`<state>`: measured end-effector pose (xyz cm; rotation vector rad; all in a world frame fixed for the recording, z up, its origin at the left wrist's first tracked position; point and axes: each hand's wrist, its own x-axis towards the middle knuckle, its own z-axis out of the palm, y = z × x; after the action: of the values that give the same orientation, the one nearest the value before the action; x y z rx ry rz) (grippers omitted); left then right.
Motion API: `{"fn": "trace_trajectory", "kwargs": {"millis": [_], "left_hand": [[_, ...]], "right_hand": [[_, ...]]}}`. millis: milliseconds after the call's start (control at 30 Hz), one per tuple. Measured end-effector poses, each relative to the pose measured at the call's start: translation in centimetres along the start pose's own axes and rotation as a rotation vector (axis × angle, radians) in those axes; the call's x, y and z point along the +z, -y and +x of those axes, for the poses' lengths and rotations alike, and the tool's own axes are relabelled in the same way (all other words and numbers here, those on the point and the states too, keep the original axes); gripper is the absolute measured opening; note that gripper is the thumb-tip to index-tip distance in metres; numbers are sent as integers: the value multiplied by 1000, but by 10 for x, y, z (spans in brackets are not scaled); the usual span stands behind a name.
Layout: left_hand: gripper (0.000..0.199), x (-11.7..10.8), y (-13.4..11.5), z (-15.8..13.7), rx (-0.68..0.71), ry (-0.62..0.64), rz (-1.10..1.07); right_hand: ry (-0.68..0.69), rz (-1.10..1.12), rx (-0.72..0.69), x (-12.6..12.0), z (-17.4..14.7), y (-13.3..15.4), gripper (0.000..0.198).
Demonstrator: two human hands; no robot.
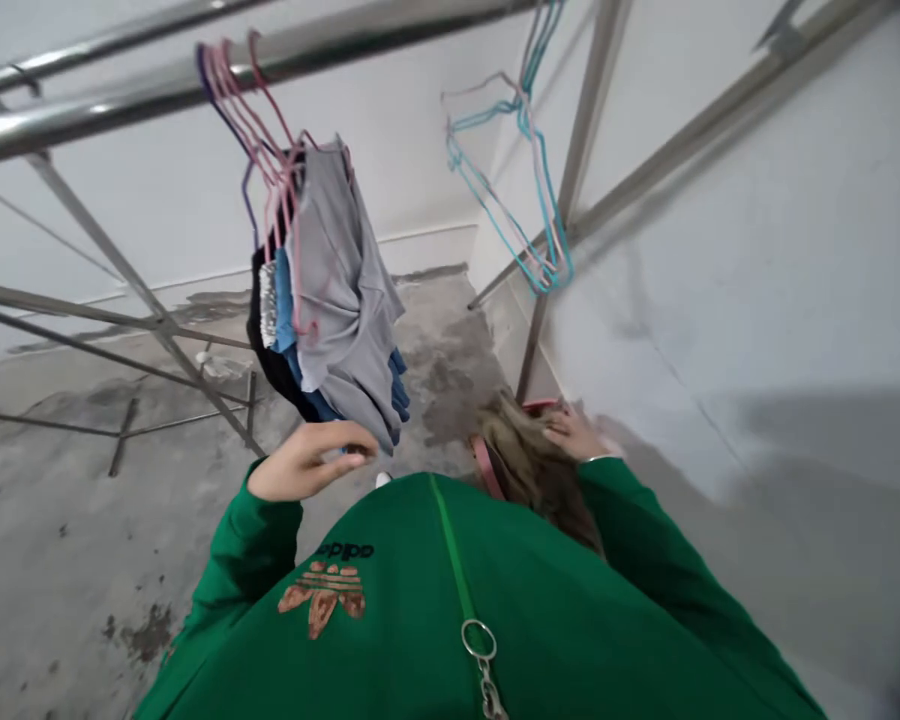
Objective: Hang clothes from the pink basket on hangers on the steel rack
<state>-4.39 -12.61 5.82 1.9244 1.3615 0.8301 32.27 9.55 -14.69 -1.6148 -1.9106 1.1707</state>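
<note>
**Brown cloth [521, 440] in a pink-rimmed container [487, 468]**

We see the cloth heaped in the container, spilling about its rim. Our right hand [572, 435] touches it from above; whether its fingers grip, we cannot tell. Our left hand [311, 460], loosely curled and free, is near the hanging grey garment [349, 290].

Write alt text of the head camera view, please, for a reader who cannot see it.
A person's right hand touches brownish cloth in a pink-rimmed container, while the left hand is held near clothes on hangers. These hangers hook over a metal rail, with blue hangers further right; the person wears a green jacket.
</note>
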Motion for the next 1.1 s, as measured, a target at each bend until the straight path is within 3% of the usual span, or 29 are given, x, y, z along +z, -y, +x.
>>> {"fn": "trace_trajectory", "kwargs": {"millis": [133, 200, 300, 400, 533, 633, 733, 833, 933, 1100], "left_hand": [[20, -36, -20, 0, 30, -650, 155], [22, -45, -15, 17, 18, -807, 265], [30, -56, 6, 54, -32, -825, 414], [39, -68, 32, 84, -98, -842, 496], [49, -76, 56, 106, -150, -858, 327], [55, -73, 64, 115, -180, -897, 91], [56, -70, 67, 122, -145, -900, -91], [43, -69, 69, 125, -130, -873, -171], [22, -68, 70, 121, -175, -876, -185], [30, -60, 68, 109, -227, -855, -230]], "right_hand": [[231, 29, -78, 54, 13, 27, 10], [335, 74, -164, 69, 20, 51, 16], [405, 223, -395, 75, 28, 107, 30], [327, 393, -648, 79, 34, 182, 42], [247, 469, -853, 105, 43, 279, 52], [191, 416, -865, 131, 46, 324, 56], [147, 330, -858, 142, 42, 340, 39], [53, 283, -915, 135, 36, 338, 20], [-60, 366, -916, 118, 33, 330, 22], [-300, 469, -782, 94, 38, 311, 28]]}}
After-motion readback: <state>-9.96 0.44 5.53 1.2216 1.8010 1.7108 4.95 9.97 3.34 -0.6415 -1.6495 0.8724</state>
